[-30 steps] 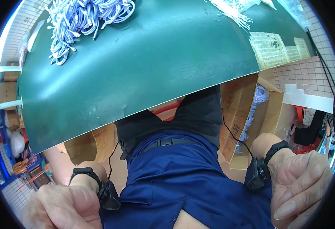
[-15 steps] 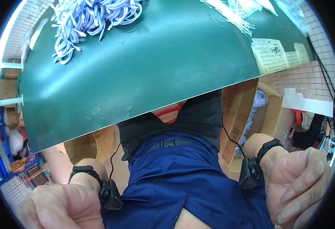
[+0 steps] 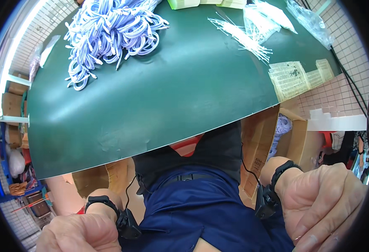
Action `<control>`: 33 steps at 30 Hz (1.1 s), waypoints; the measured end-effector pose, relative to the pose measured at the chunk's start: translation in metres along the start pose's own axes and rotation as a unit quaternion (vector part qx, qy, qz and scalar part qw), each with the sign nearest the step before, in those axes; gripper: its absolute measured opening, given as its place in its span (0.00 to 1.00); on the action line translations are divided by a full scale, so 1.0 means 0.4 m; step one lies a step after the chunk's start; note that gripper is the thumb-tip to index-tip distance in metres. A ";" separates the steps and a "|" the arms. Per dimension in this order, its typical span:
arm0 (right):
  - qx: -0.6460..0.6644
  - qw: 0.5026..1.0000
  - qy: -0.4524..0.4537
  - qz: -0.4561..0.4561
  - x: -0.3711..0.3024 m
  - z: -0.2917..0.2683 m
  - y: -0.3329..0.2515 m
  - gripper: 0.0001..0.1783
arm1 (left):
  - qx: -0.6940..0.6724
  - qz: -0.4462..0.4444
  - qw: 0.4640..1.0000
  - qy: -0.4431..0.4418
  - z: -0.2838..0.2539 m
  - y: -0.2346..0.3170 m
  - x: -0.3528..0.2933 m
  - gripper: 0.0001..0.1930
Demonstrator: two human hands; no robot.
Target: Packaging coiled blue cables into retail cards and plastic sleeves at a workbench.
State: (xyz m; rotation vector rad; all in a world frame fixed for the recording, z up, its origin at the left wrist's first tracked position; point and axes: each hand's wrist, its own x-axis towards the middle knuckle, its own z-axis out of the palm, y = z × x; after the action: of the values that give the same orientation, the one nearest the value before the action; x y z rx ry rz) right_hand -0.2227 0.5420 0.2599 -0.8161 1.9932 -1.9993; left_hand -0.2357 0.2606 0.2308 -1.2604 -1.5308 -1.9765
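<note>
At the lower left, my left hand (image 3: 79, 233) is raised close to the camera, bent like a fist and cut off by the picture's edge. My right hand (image 3: 323, 201) is up at the lower right, its fingers curled and pressed together. What either hand holds, if anything, is hidden. Both wrists wear a black strap with a small black device, the left device (image 3: 128, 224) and the right device (image 3: 266, 203), each with a thin cable. Neither hand touches the green table (image 3: 151, 105) in front of me. A heap of pale lilac cables (image 3: 113, 33) lies on its far left.
White cable ties (image 3: 245, 42) and clear plastic bags (image 3: 262, 21) lie at the table's far right, near taped paper sheets (image 3: 289, 80). Under the table edge stand an open cardboard box (image 3: 258, 147) beside more lilac cables and another box (image 3: 90, 182). Shelves (image 3: 8, 176) line the left.
The view has tilted up slightly, so more of the table's far side shows, including green-and-white stacks. Both hands sit a little lower in the picture and remain curled.
</note>
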 end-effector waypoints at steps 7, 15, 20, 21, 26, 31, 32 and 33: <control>0.008 0.999 -0.034 0.016 -0.030 -0.044 -0.018 0.19 | -0.027 0.001 0.999 0.030 -0.011 -0.009 0.020 0.04; -0.045 0.914 0.320 -0.245 0.073 0.026 0.148 0.05 | 0.159 -0.134 0.978 -0.025 -0.113 -0.055 0.035 0.20; -0.109 0.928 0.355 -0.023 0.210 -0.134 0.352 0.08 | 0.265 -0.233 0.934 -0.057 -0.155 -0.364 0.009 0.20; -0.111 0.930 0.349 -0.032 0.242 -0.170 0.390 0.08 | 0.272 -0.253 0.924 -0.086 -0.173 -0.395 0.000 0.20; -0.091 0.942 0.316 0.065 0.316 -0.311 0.512 0.10 | 0.039 -0.459 0.888 -0.003 -0.195 -0.571 0.103 0.18; -0.040 0.956 0.264 0.125 0.413 -0.301 0.645 0.12 | -0.104 -0.484 0.864 0.091 -0.285 -0.843 0.306 0.24; -0.033 0.964 0.227 0.133 0.414 -0.283 0.645 0.13 | -0.060 -0.483 0.868 0.100 -0.285 -0.864 0.360 0.25; -0.027 0.971 0.191 0.141 0.410 -0.273 0.648 0.13 | -0.016 -0.481 0.870 0.110 -0.285 -0.883 0.410 0.27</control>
State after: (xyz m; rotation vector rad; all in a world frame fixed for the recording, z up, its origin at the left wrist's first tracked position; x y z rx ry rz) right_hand -0.4751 0.5341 0.0543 -0.1431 2.2188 -2.0536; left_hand -0.6273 0.3252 0.1476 -0.1826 -2.2454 -2.5631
